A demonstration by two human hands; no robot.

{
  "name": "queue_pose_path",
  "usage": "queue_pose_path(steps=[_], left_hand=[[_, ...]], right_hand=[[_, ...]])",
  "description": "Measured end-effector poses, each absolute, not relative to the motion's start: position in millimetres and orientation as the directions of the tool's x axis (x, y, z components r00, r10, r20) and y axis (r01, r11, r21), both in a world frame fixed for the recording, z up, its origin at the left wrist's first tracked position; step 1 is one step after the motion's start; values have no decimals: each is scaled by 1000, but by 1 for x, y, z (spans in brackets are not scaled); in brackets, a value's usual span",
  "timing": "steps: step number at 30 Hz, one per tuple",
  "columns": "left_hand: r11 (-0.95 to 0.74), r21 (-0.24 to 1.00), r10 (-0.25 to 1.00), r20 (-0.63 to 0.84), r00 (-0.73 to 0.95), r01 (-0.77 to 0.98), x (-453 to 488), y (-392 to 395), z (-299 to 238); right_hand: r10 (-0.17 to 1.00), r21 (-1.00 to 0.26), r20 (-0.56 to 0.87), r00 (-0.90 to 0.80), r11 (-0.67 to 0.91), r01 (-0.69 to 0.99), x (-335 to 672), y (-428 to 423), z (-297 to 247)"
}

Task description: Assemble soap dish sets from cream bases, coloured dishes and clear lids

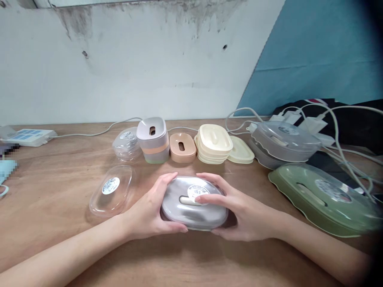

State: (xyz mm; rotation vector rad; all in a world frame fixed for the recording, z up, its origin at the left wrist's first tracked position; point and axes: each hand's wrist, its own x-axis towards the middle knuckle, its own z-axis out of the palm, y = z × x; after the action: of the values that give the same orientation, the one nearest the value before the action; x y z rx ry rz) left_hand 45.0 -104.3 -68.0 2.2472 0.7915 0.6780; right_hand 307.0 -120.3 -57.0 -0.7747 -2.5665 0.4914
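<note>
At the near middle of the wooden table (194, 261), holds the clear-covered grey box (194, 213) with long axis running side to side, clamped at its two ends between left hand (152, 211) and right hand (245, 211), equally near; rests one right fingertip (201, 199) on the round label (196, 190).

Head-worn camera, facing forward and down across a wooden tabletop (50, 175)
From above the near edge, it sees the left hand (149, 211) and right hand (247, 215) close up, low and central, with the white wall (164, 63) behind.
</note>
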Motion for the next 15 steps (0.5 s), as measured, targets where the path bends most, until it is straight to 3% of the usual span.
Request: queue_pose_path(steps=[8,12,15], left_hand=[[-649,629,647,163,745,427,47,-105,-71],[-668,553,650,108,752,498,44,-104,-76],[-687,524,641,108,760,504,43,-104,-77]], right_hand=[[735,-310,288,-614,678,666,323,-154,-60],[820,-196,339,-461,541,818,337,-180,-69],[865,-200,380,-328,423,884,355,-198,-71]])
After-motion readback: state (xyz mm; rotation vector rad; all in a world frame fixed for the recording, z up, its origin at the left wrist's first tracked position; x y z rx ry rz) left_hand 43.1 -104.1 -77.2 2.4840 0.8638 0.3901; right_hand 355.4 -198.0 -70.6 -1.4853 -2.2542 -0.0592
